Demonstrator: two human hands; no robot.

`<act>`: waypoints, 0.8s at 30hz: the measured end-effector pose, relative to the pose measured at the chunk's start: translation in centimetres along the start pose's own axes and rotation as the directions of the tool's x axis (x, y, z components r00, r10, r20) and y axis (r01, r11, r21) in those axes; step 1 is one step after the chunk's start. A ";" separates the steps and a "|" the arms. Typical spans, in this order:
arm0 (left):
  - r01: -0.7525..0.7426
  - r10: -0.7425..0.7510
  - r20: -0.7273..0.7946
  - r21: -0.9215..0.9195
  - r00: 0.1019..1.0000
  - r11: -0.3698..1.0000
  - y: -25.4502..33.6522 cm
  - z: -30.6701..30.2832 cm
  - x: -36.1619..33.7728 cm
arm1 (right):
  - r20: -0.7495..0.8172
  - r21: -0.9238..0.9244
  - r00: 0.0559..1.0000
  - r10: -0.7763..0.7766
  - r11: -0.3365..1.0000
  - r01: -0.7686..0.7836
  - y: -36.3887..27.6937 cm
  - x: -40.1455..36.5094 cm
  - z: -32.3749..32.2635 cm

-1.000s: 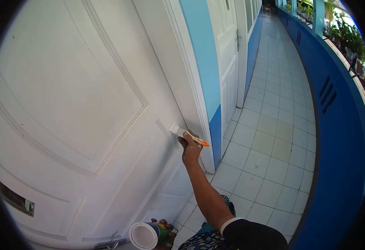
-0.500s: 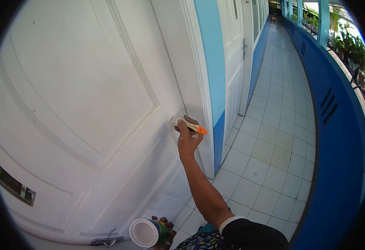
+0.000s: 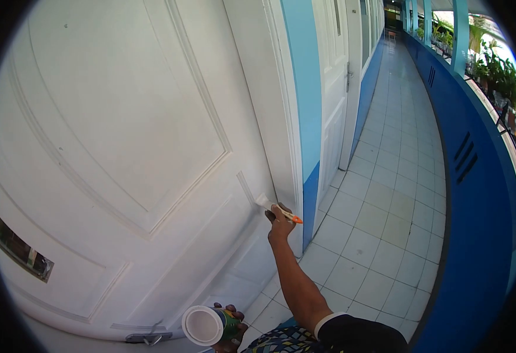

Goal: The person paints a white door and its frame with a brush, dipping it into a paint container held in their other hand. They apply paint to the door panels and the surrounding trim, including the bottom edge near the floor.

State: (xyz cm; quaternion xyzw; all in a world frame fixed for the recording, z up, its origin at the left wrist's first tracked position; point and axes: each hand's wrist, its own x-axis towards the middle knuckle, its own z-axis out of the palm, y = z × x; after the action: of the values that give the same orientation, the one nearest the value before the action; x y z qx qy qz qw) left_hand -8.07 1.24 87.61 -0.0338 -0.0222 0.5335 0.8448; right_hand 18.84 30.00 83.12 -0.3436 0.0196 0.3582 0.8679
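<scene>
My right hand [image 3: 279, 225] is closed round the handle of a paintbrush [image 3: 289, 216] with an orange tip. The brush's pale bristles touch the white panelled door [image 3: 193, 217] near its right edge, beside the white frame. At the bottom, my left hand [image 3: 232, 329] wraps round a paint can [image 3: 203, 325] with a white rim and a green and yellow label. The can is tilted so its opening faces me, and its inside looks white. Part of the left hand is hidden behind the can.
A metal door handle [image 3: 148, 338] lies at the bottom left, a glass slot [image 3: 13, 244] at the far left. Beyond the blue wall strip stands another white door [image 3: 334, 88]. A tiled corridor [image 3: 381, 206] runs beside a blue parapet [image 3: 473, 194], with plants [image 3: 496, 73] outside.
My right hand and the brush have moved down and slightly right along the door. My left hand still holds the can in nearly the same place. The view has shifted slightly.
</scene>
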 end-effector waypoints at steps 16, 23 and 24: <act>-0.050 0.050 -0.003 0.078 0.999 0.996 -1.2 -0.7 1.7 | 0.433 0.174 0.824 -0.365 0.931 0.321 -16.5 -7.2 21.7; -0.071 0.073 -0.006 0.175 0.997 0.982 -0.9 -1.1 2.2 | 0.342 0.173 0.935 -0.094 0.984 0.035 -8.3 -2.6 12.6; -0.064 0.069 -0.032 0.140 0.997 0.988 -1.1 -0.7 2.2 | 0.306 0.144 0.950 -0.067 0.989 0.023 -6.5 -2.2 10.2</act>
State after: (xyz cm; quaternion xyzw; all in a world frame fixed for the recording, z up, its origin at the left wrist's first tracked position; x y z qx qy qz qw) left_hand -6.11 2.75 87.03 0.0147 0.0317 0.5608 0.8272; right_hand 19.18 31.58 95.33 -0.2222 -0.0996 0.3855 0.8900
